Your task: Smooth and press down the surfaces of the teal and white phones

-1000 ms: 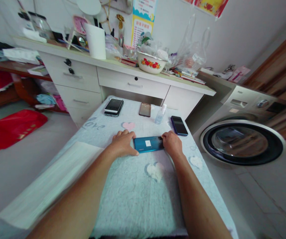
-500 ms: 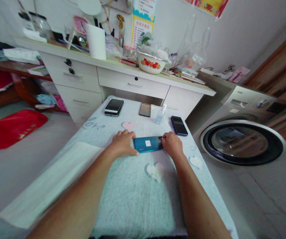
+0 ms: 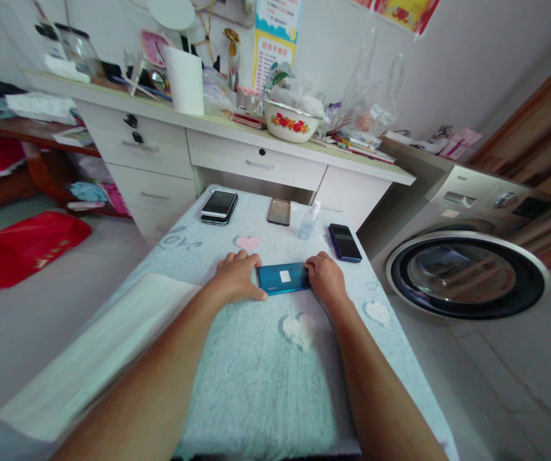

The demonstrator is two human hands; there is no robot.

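Pale patterned cloth covers the worktop [image 3: 275,384]. Blue phone [image 3: 282,278] lies flat on it, white label up, between both hands. Left hand [image 3: 239,276] grips its left end, fingers at the far corner, thumb at the near one. Right hand [image 3: 326,276] has curled fingers on the right end; whether they pinch anything cannot be told. That hand hides the phone's right end; lettering beside the label is too small to read.

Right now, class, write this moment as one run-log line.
left hand: holding blue phone; right hand: on its opposite end; beyond: spray bottle, phone case
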